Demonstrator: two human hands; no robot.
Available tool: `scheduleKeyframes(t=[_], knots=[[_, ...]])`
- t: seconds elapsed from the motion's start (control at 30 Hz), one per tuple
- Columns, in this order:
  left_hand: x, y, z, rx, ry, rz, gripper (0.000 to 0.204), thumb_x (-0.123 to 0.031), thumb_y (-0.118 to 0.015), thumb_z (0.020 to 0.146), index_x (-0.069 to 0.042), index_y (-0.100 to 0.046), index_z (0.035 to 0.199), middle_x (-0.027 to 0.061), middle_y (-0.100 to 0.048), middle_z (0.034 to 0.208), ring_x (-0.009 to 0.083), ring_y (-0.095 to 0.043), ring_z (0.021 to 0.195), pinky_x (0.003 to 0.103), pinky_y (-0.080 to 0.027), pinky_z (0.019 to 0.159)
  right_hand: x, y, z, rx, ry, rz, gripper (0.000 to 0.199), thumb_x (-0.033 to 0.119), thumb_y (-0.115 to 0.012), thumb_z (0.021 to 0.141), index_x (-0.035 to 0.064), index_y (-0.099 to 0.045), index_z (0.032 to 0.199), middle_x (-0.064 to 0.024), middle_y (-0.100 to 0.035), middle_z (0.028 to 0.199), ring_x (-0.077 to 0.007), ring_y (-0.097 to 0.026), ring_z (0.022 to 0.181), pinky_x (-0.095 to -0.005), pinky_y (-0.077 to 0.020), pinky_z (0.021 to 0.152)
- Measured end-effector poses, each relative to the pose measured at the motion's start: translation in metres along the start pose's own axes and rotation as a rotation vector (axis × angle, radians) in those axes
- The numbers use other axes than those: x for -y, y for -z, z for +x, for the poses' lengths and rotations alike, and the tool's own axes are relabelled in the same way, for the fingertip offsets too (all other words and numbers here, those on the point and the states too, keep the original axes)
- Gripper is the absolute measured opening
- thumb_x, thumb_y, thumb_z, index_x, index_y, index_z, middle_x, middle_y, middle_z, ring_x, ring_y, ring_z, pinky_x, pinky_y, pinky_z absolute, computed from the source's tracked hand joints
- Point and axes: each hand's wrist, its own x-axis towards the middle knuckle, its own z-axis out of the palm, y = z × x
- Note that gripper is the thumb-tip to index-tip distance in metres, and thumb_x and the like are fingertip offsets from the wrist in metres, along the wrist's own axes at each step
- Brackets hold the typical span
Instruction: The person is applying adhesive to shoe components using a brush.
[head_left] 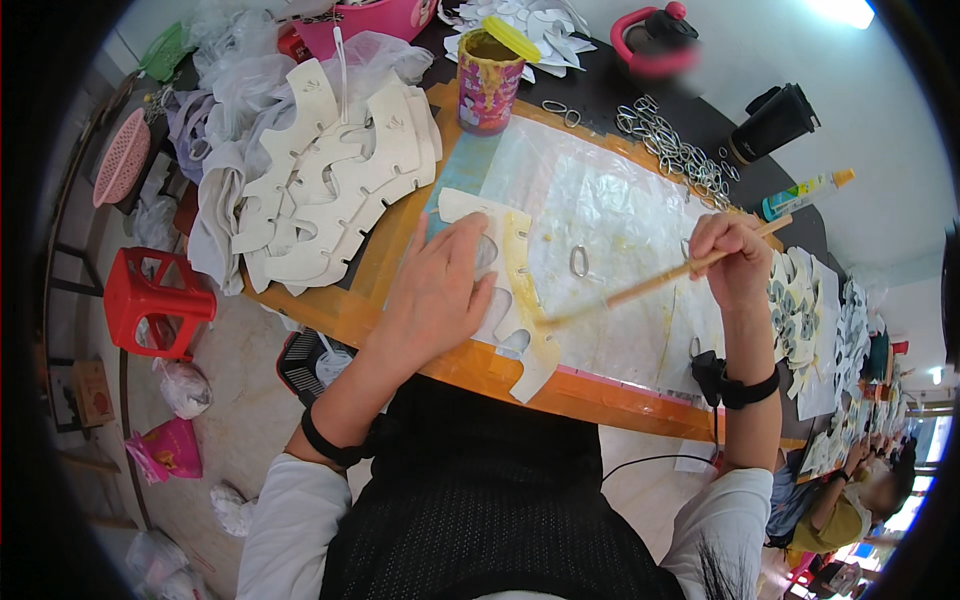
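Observation:
My left hand [440, 285] lies with fingers spread on a cream cut-out piece [541, 362] with curved notches, pressing it to the board. A yellowish wet-looking band runs along the piece's right edge. My right hand [735, 258] is closed round the wooden handle of a thin brush [645, 287], whose tip meets that edge. Between my hands, an oval metal ring [580, 262] rests on a plastic sheet [630, 225] smeared with yellow. Behind them stands a pink-purple tub [487, 95] with yellowish drips and its yellow lid [511, 39] tilted at the rim.
Stacked cream cut-outs [320, 215] lie to the left. Metal rings [672, 145] are heaped at the back right, near a black tumbler [775, 122] and a bottle [805, 195]. Ring-bearing pieces [797, 310] spread rightward. A red stool [155, 300] stands on the floor; another person [840, 510] sits far right.

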Motion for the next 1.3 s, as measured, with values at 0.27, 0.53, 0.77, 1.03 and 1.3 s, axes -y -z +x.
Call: scheduleKeyframes(t=[0.27, 0.53, 0.77, 1.03, 1.3], knots=[[0.0, 0.002, 0.0, 0.002, 0.0, -0.002, 0.052, -0.013, -0.061, 0.081, -0.002, -0.039, 0.127, 0.014, -0.052, 0.126, 0.0324, -0.049, 0.118, 0.054, -0.025, 0.108, 0.001, 0.001, 0.001, 0.048, -0.011, -0.072, 0.025, 0.003, -0.044, 0.07, -0.0144, -0.061, 0.071, -0.0212, -0.061, 0.07, -0.0245, -0.061, 0.055, -0.0293, -0.0572, 0.055], [0.002, -0.001, -0.002, 0.005, 0.014, -0.015, 0.053, -0.012, -0.062, 0.081, -0.001, -0.04, 0.127, 0.014, -0.052, 0.126, 0.0326, -0.049, 0.118, 0.054, -0.025, 0.108, 0.001, -0.024, 0.001, -0.266, -0.087, -0.178, 0.024, 0.003, -0.043, 0.068, -0.0136, -0.06, 0.066, -0.0212, -0.059, 0.065, -0.0232, -0.058, 0.049, -0.0281, -0.0557, 0.05], [0.001, -0.001, -0.001, 0.004, 0.004, 0.007, 0.054, -0.012, -0.061, 0.081, -0.002, -0.038, 0.129, 0.0144, -0.053, 0.125, 0.0325, -0.049, 0.119, 0.054, -0.024, 0.108, -0.002, -0.026, 0.0, -0.295, -0.057, -0.097, 0.025, 0.003, -0.042, 0.067, -0.0135, -0.06, 0.065, -0.0208, -0.059, 0.064, -0.0243, -0.059, 0.051, -0.0273, -0.053, 0.046], [0.001, -0.001, -0.001, 0.012, 0.014, -0.011, 0.052, -0.012, -0.06, 0.082, -0.002, -0.039, 0.128, 0.0153, -0.054, 0.124, 0.0332, -0.049, 0.118, 0.055, -0.024, 0.108, 0.0, -0.029, -0.003, -0.344, -0.05, -0.06, 0.025, 0.004, -0.044, 0.068, -0.0127, -0.062, 0.066, -0.0215, -0.06, 0.064, -0.0233, -0.059, 0.051, -0.0289, -0.0539, 0.05], [0.001, 0.001, 0.001, 0.026, -0.004, 0.007, 0.043, -0.019, -0.05, 0.091, 0.0, -0.039, 0.128, 0.017, -0.053, 0.123, 0.0348, -0.049, 0.117, 0.055, -0.02, 0.109, 0.009, -0.005, -0.015, -0.045, -0.1, -0.121, 0.024, 0.003, -0.047, 0.069, -0.0131, -0.064, 0.071, -0.0198, -0.064, 0.072, -0.0246, -0.065, 0.059, -0.0286, -0.0568, 0.062]])
